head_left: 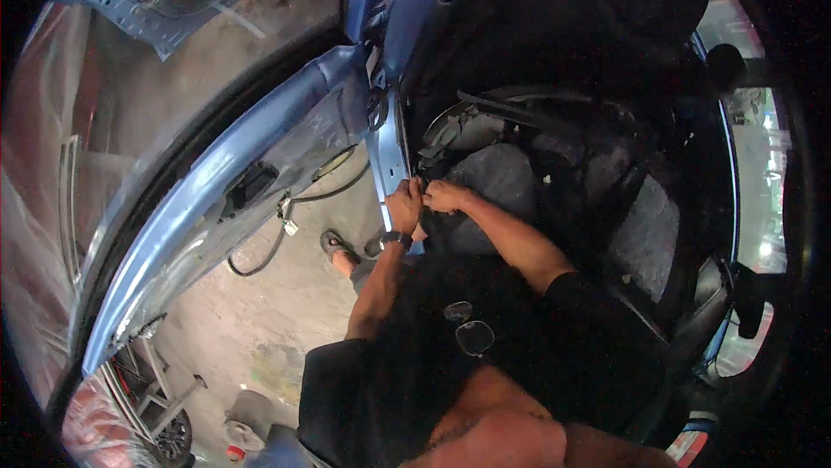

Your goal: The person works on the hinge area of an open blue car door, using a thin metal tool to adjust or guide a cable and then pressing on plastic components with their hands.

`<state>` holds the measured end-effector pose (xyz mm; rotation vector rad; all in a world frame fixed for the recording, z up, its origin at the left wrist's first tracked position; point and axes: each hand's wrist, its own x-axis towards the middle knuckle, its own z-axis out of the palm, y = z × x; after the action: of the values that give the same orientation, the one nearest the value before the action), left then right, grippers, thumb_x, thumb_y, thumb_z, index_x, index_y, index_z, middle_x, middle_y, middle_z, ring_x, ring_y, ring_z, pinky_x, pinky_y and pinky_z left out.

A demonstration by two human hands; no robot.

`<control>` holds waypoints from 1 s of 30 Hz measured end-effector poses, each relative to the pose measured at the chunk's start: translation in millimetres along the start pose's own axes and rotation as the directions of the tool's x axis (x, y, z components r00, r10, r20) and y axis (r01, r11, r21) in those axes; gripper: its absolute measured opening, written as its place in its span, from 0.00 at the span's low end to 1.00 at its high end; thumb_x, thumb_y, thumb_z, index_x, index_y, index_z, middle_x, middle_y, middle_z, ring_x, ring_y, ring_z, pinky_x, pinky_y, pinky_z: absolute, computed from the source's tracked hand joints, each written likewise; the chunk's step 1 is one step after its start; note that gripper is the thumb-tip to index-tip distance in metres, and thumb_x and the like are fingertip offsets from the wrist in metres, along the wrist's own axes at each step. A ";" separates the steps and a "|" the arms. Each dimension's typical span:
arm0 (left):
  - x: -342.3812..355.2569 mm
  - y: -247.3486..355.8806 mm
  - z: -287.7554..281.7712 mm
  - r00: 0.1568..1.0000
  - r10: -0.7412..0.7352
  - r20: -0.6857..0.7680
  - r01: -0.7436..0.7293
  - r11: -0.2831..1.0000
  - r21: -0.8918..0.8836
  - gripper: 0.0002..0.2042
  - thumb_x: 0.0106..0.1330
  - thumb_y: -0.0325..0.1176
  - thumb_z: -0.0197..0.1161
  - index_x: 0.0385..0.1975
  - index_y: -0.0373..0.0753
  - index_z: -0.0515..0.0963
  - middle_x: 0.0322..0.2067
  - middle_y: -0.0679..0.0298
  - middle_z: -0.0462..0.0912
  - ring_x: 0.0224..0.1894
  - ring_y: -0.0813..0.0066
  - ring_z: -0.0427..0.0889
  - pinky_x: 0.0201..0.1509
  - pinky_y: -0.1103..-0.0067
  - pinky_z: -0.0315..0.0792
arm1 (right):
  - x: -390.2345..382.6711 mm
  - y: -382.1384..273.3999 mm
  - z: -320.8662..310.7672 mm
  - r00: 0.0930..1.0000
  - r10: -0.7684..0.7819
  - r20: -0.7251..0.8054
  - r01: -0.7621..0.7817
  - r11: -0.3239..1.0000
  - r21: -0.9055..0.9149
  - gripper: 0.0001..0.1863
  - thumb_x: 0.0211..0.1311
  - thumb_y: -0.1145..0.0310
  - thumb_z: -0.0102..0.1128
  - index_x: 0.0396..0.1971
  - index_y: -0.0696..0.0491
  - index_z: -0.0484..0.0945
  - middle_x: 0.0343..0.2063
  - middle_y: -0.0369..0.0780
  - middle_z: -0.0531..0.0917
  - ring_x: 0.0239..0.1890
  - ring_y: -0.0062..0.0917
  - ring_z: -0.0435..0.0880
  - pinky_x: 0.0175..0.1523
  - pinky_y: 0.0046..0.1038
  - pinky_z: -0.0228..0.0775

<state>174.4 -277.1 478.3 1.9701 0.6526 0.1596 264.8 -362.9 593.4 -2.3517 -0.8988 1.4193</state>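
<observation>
Both hands meet at the inner edge of the blue car body's door sill [389,165]. My left hand [403,206] lies over the sill with its fingers curled together, a watch [396,238] on its wrist. Close beside it on the cabin side is my right hand [444,197], its fingers bent in a pinch. Whatever the fingers grip is too small and dark to make out. Just past the hands, the dark cabin floor [493,174] shows grey padding and loose dark parts.
The open blue door [234,143] stands to the left, its inner side covered in clear film. A dark cable [275,247] loops from it with a white connector [290,227]. A metal stand [169,399] and a bucket [249,412] are at lower left. My sandalled foot [336,245] rests on the concrete.
</observation>
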 end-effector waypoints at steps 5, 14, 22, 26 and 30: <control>4.5 -1.8 -0.9 0.993 0.071 -0.097 -0.064 0.995 0.072 0.22 0.70 0.46 0.44 0.23 0.37 0.78 0.17 0.50 0.78 0.23 0.49 0.77 0.36 0.59 0.63 | -23.1 -45.6 -4.5 0.988 0.066 -0.140 -0.085 0.987 -0.133 0.20 0.62 0.59 0.45 0.40 0.61 0.77 0.41 0.53 0.80 0.45 0.44 0.80 0.51 0.42 0.71; 4.0 2.7 0.4 0.984 0.161 -0.077 -0.144 0.970 0.197 0.22 0.70 0.46 0.41 0.28 0.36 0.77 0.20 0.52 0.79 0.23 0.50 0.78 0.31 0.61 0.68 | -9.9 -31.5 -3.6 0.977 0.215 0.012 -0.211 0.967 -0.142 0.38 0.57 0.65 0.52 0.65 0.63 0.48 0.60 0.55 0.63 0.60 0.41 0.69 0.56 0.40 0.69; 26.4 -2.3 -15.8 0.971 0.081 0.223 -0.105 0.990 0.098 0.26 0.71 0.50 0.35 0.28 0.37 0.77 0.22 0.47 0.79 0.27 0.45 0.78 0.32 0.59 0.71 | -0.8 -13.5 2.1 0.979 0.195 -0.058 -0.193 0.980 0.042 0.28 0.66 0.53 0.46 0.20 0.63 0.79 0.12 0.47 0.77 0.12 0.35 0.78 0.21 0.36 0.71; 22.0 -4.4 -7.8 0.987 0.054 0.153 -0.068 0.994 0.089 0.30 0.70 0.53 0.33 0.24 0.36 0.78 0.23 0.46 0.79 0.28 0.44 0.78 0.33 0.59 0.70 | 0.0 -8.8 14.3 0.987 0.089 -0.131 -0.108 0.984 -0.143 0.25 0.65 0.52 0.46 0.26 0.60 0.81 0.25 0.51 0.81 0.30 0.42 0.83 0.38 0.41 0.74; 23.3 2.1 -16.9 0.981 -0.028 0.190 0.012 0.996 0.086 0.31 0.69 0.55 0.34 0.27 0.36 0.80 0.25 0.46 0.80 0.30 0.45 0.78 0.35 0.59 0.69 | 1.7 -20.6 18.8 0.964 0.217 -0.154 -0.249 0.938 -0.241 0.24 0.65 0.51 0.46 0.37 0.59 0.80 0.42 0.52 0.80 0.47 0.45 0.79 0.51 0.43 0.70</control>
<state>188.5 -252.6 484.3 2.0286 0.5607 -0.0702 241.4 -347.6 593.2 -2.7900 -0.8376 1.2823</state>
